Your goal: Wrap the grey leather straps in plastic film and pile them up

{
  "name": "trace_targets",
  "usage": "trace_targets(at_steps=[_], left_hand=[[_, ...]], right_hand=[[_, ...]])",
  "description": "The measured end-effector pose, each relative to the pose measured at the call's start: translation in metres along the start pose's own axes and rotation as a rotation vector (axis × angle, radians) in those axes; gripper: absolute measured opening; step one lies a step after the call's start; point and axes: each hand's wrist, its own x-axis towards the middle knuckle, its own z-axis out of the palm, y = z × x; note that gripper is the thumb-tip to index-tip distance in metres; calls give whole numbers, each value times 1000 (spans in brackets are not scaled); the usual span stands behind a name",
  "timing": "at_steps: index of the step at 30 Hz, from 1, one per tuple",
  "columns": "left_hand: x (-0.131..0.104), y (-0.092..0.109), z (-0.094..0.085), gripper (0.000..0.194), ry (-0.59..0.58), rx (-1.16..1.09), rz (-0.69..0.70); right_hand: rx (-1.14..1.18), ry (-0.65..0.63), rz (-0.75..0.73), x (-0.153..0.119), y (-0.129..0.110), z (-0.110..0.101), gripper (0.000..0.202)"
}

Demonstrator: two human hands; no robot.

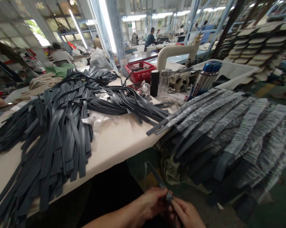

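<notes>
Low in the view, over my lap, my left hand (pixel 153 202) pinches a narrow dark strap (pixel 159 179) whose far end points up and left. Close beside it, my right hand (pixel 186 212) closes round the lower part of the same strap. A crumpled grey, shiny bit, apparently plastic film (pixel 169 197), shows on the strap between the two hands. A thin clear strip hangs at the far end. The fingertips of both hands are partly hidden. To the right lie several dark straps wrapped in clear plastic film (pixel 247 136), their ends bare.
A heap of bare dark straps (pixel 62 117) covers the left of the pale table (pixel 124 139). Behind stand a red basket (pixel 140 76), a black bottle (pixel 154 83), a glass jar (pixel 165 83), a steel flask (pixel 204 80) and a sewing machine (pixel 163 57). Other people sit farther back.
</notes>
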Motion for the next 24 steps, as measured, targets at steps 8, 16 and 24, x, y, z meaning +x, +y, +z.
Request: trace_targets(at_steps=[8, 16, 24], left_hand=[[-5, 23, -17, 16, 170, -159, 155], [-2, 15, -7, 26, 82, -134, 174], [-2, 16, -11, 28, 110, -169, 155]], right_hand=[[-254, -82, -60, -5, -8, -3, 54], [-299, 24, -117, 23, -26, 9, 46], [-405, 49, -115, 21, -22, 0, 45]])
